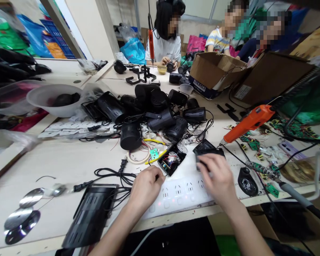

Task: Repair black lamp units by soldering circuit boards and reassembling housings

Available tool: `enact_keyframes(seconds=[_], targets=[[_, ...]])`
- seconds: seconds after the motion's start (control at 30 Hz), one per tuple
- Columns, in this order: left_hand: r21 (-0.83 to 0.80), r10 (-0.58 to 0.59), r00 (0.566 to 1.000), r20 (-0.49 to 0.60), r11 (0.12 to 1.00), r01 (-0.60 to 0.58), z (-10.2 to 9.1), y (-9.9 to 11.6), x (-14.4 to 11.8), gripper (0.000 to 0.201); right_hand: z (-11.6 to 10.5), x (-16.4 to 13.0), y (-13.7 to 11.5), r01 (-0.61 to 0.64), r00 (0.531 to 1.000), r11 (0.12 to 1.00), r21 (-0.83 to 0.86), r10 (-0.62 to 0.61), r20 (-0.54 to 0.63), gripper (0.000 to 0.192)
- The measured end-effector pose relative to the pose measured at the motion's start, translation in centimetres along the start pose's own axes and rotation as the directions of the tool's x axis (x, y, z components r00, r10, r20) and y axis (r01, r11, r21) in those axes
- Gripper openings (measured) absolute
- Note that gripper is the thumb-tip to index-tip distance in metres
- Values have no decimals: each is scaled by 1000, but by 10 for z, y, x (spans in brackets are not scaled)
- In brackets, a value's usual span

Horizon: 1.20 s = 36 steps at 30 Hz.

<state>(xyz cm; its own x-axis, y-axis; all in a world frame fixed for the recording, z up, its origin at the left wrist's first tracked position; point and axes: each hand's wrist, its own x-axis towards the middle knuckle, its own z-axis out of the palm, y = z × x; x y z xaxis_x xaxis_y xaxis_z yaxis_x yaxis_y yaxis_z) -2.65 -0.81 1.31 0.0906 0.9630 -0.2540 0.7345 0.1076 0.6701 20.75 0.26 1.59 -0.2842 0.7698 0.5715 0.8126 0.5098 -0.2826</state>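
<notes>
My left hand [146, 186] rests on the left end of a white power strip [180, 195] at the table's near edge, fingers curled, touching a black cable that leads to an opened black housing [172, 159] with circuit parts inside. My right hand [216, 176] grips a small black plastic housing [206, 150] just beyond the strip. An orange electric screwdriver [249, 122] hangs with its tip close to that housing, on the right.
A heap of black lamp housings [152, 110] and wires fills the table's middle. A black vented cover [92, 213] and shiny discs [24, 213] lie near left. Green circuit boards [256, 144], a soldering iron [296, 193] and cardboard boxes [218, 73] stand right. Three people sit across.
</notes>
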Motion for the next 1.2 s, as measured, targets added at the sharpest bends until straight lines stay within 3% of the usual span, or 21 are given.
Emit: enact_keyframes(seconds=[0.1,0.2,0.4,0.6,0.73,0.97,1.2], targets=[[-14,15,1000,2,1000,-15,0,-2,1,15,-11,-10,17,-289,953,931,-223,259,-157,49],[-45,60,998,-11,997,-61,2,-7,2,15,-12,-11,22,-436,891,821,-369,453,-46,72],[-68,102,994,-36,992,-104,5,-13,3,15,-11,16,7,-454,742,726,-517,629,232,67],[-61,106,993,-45,992,-109,5,-11,3,15,-11,30,4,-445,678,703,-555,669,304,61],[-50,100,994,-35,994,-102,4,-11,3,16,-8,27,5,-440,688,708,-553,661,299,59],[-42,124,992,-21,991,-125,3,-12,3,17,1,19,7,-442,776,729,-523,604,185,53],[-33,124,992,-39,992,-125,4,-13,4,17,-12,9,12,-483,825,782,-394,557,93,69]])
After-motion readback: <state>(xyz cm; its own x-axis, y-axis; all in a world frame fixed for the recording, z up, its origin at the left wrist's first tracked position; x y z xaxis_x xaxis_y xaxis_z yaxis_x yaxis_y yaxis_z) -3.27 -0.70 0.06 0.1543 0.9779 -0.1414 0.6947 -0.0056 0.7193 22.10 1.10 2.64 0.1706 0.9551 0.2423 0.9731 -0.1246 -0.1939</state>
